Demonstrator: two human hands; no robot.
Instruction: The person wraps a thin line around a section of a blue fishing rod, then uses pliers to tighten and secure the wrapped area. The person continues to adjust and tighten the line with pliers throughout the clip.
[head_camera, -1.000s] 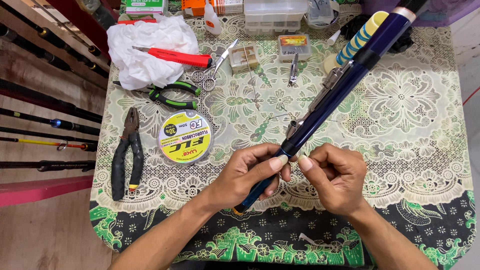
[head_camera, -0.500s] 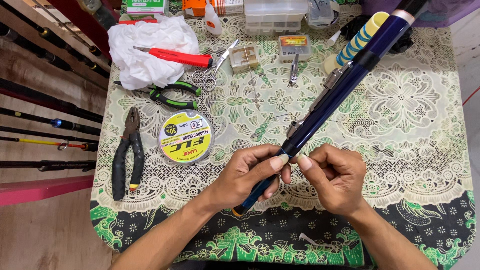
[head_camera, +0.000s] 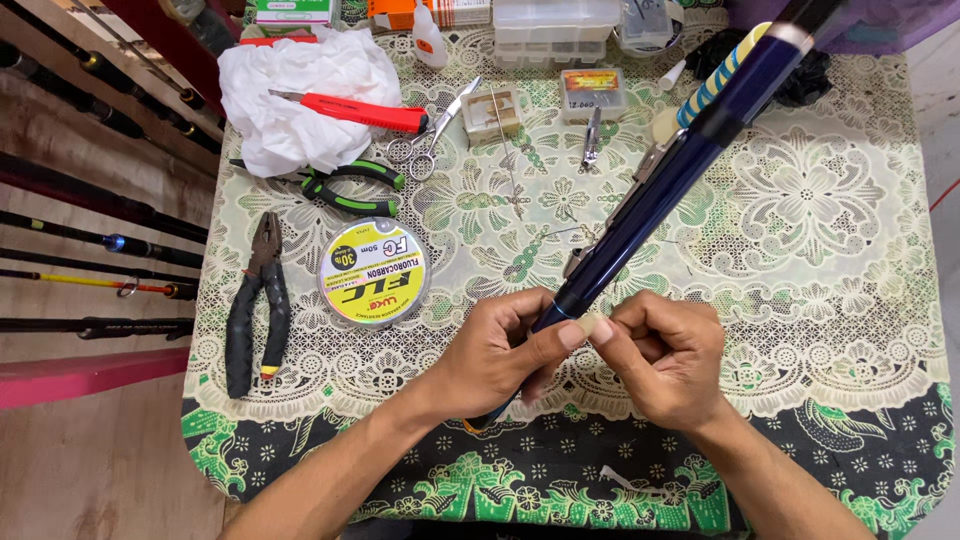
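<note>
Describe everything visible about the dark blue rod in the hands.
The dark blue rod is glossy and round, running diagonally from the table's near edge up to the top right, where a pale band rings it. A metal fitting sits on its upper side midway. The left hand grips its lower part; the right hand pinches beside it.

Dark blue rod, green floral lace tablecloth, yellow line spool, red-handled knife

A dark blue fishing rod slants diagonally above the patterned table, its lower end held.
</note>
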